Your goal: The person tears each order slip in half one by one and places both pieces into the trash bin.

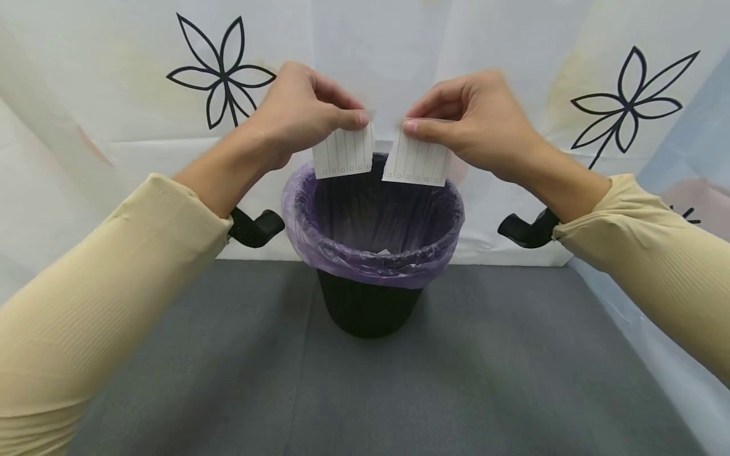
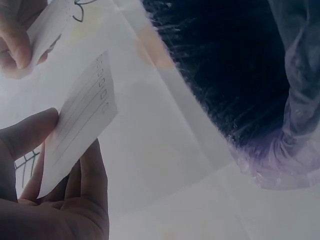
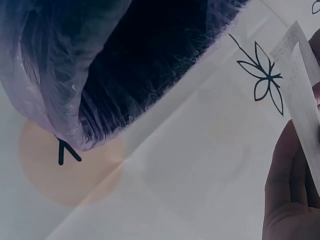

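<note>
Above the bin, my left hand (image 1: 308, 111) pinches a piece of lined paper (image 1: 344, 152) between thumb and fingers. A second lined piece (image 1: 418, 161) hangs from my right hand (image 1: 470, 117), pinched the same way. Both pieces are white, with thin lines and a row of small squares along the bottom edge. A gap separates them. Below stands a black bin (image 1: 371, 310) lined with a purple plastic bag (image 1: 376, 263) folded over its rim. In the left wrist view, the left piece (image 2: 82, 120) lies between thumb and fingers.
A small white scrap (image 1: 384, 252) shows inside the bin near its front rim. The bin stands on a dark grey table (image 1: 365, 392), close to a white curtain (image 1: 393, 38) with black flower outlines. Black wrist mounts (image 1: 256, 228) stick out from under both sleeves.
</note>
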Demonstrator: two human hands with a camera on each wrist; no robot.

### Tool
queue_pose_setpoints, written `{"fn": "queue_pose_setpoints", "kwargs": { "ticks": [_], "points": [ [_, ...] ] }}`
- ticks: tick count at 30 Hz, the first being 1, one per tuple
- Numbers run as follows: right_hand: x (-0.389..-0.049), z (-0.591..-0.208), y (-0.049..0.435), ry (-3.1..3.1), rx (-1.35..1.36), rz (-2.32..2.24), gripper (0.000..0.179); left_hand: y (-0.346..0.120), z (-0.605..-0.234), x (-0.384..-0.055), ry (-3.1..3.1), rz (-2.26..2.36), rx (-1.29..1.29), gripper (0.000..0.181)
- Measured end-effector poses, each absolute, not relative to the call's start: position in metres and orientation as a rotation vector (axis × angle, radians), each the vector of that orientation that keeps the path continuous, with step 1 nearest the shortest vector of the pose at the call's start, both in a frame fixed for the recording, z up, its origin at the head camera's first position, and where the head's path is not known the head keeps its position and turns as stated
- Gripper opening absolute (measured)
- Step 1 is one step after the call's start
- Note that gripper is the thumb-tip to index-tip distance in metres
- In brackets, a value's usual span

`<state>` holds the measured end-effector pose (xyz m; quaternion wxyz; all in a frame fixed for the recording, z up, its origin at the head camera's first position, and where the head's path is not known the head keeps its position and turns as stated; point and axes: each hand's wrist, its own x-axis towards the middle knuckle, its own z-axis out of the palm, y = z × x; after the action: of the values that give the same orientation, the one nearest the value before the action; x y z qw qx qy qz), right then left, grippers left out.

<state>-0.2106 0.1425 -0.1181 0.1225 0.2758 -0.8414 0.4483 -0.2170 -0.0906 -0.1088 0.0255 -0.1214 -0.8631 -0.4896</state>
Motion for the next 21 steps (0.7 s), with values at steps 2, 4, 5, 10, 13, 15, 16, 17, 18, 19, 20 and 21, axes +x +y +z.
{"fn": "queue_pose_setpoints", "kwargs": {
  "ticks": [2,4,5,10,13,15,16,17,18,19,20,21],
  "points": [
    [-0.214,-0.117,0.140,-2.473,0.810,1.299,0.015,-0.090,-0.108,-0.222,-2.689,-1.496,-0.352,0.022],
    [-0.218,-0.115,0.137,-2.488,0.806,1.294,0.015,-0.089,-0.106,-0.226,-2.707,-1.479,-0.348,0.022],
    [-0.219,-0.114,0.136,-2.497,0.802,1.293,0.016,-0.088,-0.105,-0.228,-2.714,-1.466,-0.349,0.023],
    [-0.228,-0.112,0.131,-2.556,0.783,1.299,0.018,-0.085,-0.100,-0.236,-2.751,-1.427,-0.328,0.026],
    [-0.232,-0.112,0.128,-2.587,0.782,1.309,0.018,-0.083,-0.101,-0.240,-2.781,-1.415,-0.305,0.026],
    [-0.234,-0.113,0.126,-2.609,0.779,1.309,0.017,-0.083,-0.102,-0.241,-2.804,-1.398,-0.307,0.025],
    [-0.235,-0.114,0.126,-2.617,0.777,1.315,0.017,-0.083,-0.103,-0.241,-2.814,-1.390,-0.312,0.024],
    [-0.236,-0.114,0.125,-2.627,0.775,1.315,0.017,-0.082,-0.104,-0.242,-2.822,-1.383,-0.317,0.023],
    [-0.236,-0.115,0.125,-2.635,0.777,1.313,0.017,-0.082,-0.105,-0.242,-2.830,-1.379,-0.323,0.023],
    [-0.237,-0.116,0.124,-2.643,0.775,1.311,0.017,-0.082,-0.105,-0.242,-2.838,-1.376,-0.330,0.023],
    [-0.237,-0.116,0.124,-2.652,0.772,1.309,0.017,-0.082,-0.106,-0.242,-2.845,-1.370,-0.337,0.024],
    [-0.237,-0.117,0.124,-2.658,0.769,1.309,0.017,-0.082,-0.106,-0.243,-2.851,-1.368,-0.344,0.024]
  ]
}}
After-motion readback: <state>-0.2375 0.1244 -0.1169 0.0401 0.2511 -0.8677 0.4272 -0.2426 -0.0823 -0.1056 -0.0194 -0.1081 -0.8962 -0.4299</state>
